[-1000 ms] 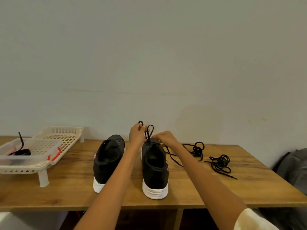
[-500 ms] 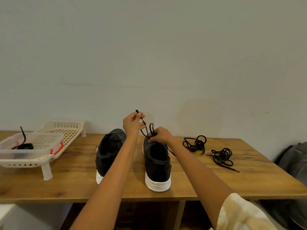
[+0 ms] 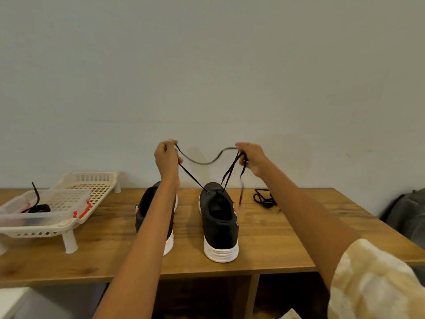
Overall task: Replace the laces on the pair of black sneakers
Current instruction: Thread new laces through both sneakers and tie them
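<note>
L hand (image 3: 166, 157) & R hand (image 3: 249, 157) raised mid-frame, each pinched the black lace (image 3: 192, 178) – strands ran down to right sneaker (image 3: 219, 222) at centre, left sneaker (image 3: 143, 210) beside it – on wooden table (image 3: 276, 238).

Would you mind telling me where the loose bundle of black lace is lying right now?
In the head view, the loose lace bundle lies on the wooden table, right of the right sneaker, partly hidden behind the right forearm.

Plain pale wall (image 3: 207, 65) behind a wooden table (image 3: 276, 238) with visible grain; evenly lit. Grey upholstered furniture (image 3: 407, 217) at the table's right edge.
</note>
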